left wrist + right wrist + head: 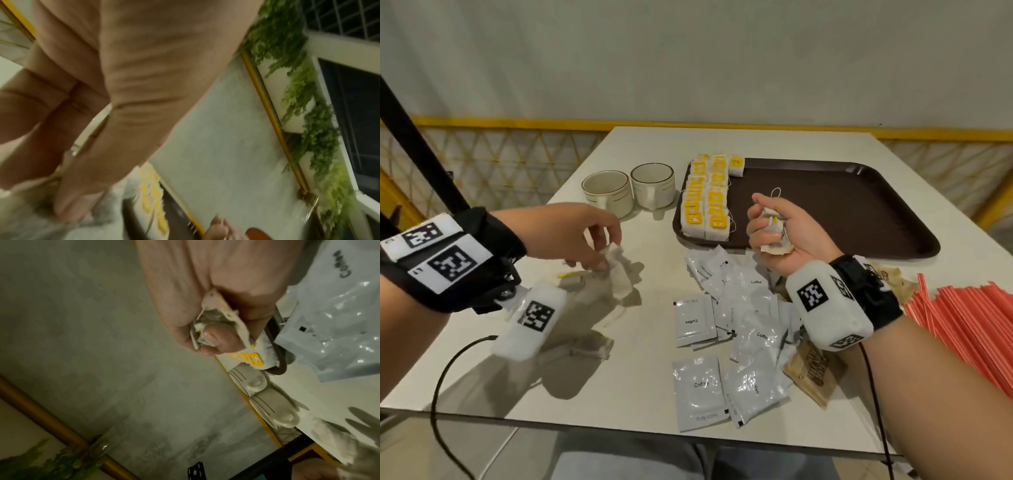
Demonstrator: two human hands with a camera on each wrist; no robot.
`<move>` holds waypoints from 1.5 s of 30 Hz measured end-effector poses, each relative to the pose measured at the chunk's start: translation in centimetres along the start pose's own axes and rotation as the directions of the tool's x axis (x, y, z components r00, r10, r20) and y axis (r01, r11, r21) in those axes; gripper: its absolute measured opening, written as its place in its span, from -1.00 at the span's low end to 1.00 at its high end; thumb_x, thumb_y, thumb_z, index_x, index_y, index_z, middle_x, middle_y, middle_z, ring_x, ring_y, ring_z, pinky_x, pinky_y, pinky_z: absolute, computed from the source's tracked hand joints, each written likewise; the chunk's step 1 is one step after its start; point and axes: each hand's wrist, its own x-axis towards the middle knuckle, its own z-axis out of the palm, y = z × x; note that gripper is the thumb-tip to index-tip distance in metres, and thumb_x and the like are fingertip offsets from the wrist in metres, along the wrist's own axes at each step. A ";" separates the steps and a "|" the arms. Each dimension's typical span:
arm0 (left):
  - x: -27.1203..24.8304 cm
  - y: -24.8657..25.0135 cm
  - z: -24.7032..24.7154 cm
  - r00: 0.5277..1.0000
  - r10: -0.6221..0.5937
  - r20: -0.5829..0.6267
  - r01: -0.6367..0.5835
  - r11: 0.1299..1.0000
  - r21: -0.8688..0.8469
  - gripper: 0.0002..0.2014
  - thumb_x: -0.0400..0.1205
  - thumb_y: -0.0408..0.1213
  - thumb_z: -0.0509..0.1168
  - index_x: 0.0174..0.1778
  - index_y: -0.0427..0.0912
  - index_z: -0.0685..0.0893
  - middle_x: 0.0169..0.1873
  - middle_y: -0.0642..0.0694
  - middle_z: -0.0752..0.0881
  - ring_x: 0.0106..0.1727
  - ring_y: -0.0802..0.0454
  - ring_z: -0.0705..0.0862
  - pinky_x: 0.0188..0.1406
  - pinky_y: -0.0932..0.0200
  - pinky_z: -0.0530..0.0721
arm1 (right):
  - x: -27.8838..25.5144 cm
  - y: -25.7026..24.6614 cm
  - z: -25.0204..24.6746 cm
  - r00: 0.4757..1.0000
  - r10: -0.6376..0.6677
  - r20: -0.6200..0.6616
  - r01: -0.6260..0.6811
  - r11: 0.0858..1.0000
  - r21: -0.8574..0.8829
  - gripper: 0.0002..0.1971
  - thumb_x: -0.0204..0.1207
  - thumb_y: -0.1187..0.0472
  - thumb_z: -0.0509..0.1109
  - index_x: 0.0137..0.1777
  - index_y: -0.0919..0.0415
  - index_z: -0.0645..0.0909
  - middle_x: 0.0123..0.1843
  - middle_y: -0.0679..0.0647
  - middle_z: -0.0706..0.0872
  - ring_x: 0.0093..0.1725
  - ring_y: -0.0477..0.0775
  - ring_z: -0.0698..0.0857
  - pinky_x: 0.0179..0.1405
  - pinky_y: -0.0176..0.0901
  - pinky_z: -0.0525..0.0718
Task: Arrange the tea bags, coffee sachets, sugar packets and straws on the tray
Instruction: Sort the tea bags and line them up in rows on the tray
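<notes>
Only wrist view, right hand [205,293] clenching tea bag [216,319]

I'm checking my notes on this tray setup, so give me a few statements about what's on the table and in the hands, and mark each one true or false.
1. The right hand holds crumpled tea bags. True.
2. The coffee sachets lie on the tray. False: they lie on the table, in front of the tray.
3. Tea bags with yellow tags are lined up at the tray's left end. True.
4. The two cups stand on the tray. False: they stand on the table, left of it.
5. The left hand pinches a tea bag on the table. True.
</notes>
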 end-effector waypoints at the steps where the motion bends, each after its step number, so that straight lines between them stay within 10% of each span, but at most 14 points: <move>1: -0.2 0.3 -0.5 0.999 0.021 -0.030 -0.023 0.996 -0.091 -0.75 0.45 -0.35 0.53 -0.10 0.05 0.66 -0.21 0.02 0.70 -0.36 0.01 0.74 -0.36 0.22 0.66 | -0.1 0.0 -0.2 1.000 0.014 0.017 -0.014 1.000 -0.014 -0.77 0.56 0.11 0.35 -0.29 0.21 0.59 -0.50 -0.01 0.52 -0.68 -0.16 0.41 -0.75 -0.46 0.38; 7: 1.1 5.5 -0.2 0.960 0.173 -0.220 -0.280 0.611 -0.741 -0.75 0.42 -0.49 0.42 -0.06 -0.15 0.59 -0.32 -0.16 0.72 -0.33 0.01 0.73 -0.38 0.26 0.69 | -1.4 0.7 0.5 0.986 -0.086 0.141 0.114 0.972 -0.207 -0.90 0.51 0.16 0.37 -0.12 0.17 0.55 -0.40 -0.01 0.58 -0.64 -0.17 0.45 -0.79 -0.45 0.28; 16: 7.4 12.0 4.4 0.956 0.131 -0.262 -0.279 0.126 -0.952 -0.79 0.59 -0.61 0.25 -0.10 -0.19 0.51 -0.36 -0.12 0.75 -0.36 0.06 0.75 -0.39 0.30 0.71 | -2.5 0.3 0.1 0.936 -0.334 0.107 0.350 0.877 -0.330 -0.72 0.36 0.24 0.48 0.06 0.19 0.57 -0.39 0.00 0.54 -0.58 -0.14 0.40 -0.76 -0.41 0.24; 30: 6.5 11.0 5.8 0.960 0.196 -0.199 -0.220 0.092 -0.971 -0.80 0.49 -0.60 0.28 -0.08 -0.24 0.54 -0.39 -0.14 0.72 -0.41 0.04 0.72 -0.41 0.31 0.71 | -3.2 0.1 0.1 0.881 -0.396 0.261 0.460 0.578 -0.674 -0.58 0.23 0.16 0.56 0.12 0.20 0.67 -0.38 0.03 0.61 -0.58 -0.09 0.41 -0.69 -0.37 0.25; 35: 6.1 10.4 5.3 0.964 0.256 -0.066 -0.144 0.297 -0.944 -0.77 0.49 -0.59 0.33 -0.10 -0.20 0.52 -0.55 -0.08 0.68 -0.53 0.13 0.64 -0.44 0.35 0.67 | -4.0 -0.3 0.2 0.859 -0.365 0.360 0.509 0.521 -0.685 -0.72 0.44 0.30 0.50 0.11 0.00 0.78 -0.30 0.19 0.53 -0.55 -0.03 0.37 -0.66 -0.31 0.24; 41: 5.6 10.6 5.4 0.972 0.232 -0.030 -0.127 0.413 -0.902 -0.79 0.60 -0.63 0.19 0.01 -0.26 0.57 -0.54 -0.08 0.60 -0.58 0.17 0.57 -0.61 0.40 0.55 | -4.2 -0.1 0.3 0.878 -0.215 0.428 0.469 0.204 -0.859 -0.57 0.42 0.45 0.52 0.19 -0.03 0.75 -0.29 -0.04 0.69 -0.47 -0.05 0.43 -0.56 -0.30 0.40; 45: 5.4 10.7 5.5 0.971 0.240 -0.008 -0.144 0.558 -0.817 -0.83 0.61 -0.60 0.22 -0.04 -0.26 0.58 -0.46 -0.12 0.60 -0.61 0.23 0.56 -0.66 0.45 0.48 | -4.6 -0.1 0.7 0.878 -0.196 0.437 0.463 0.118 -0.878 -0.55 0.36 0.43 0.57 0.21 0.02 0.72 -0.11 -0.38 0.74 -0.13 -0.38 0.70 -0.14 -0.54 0.56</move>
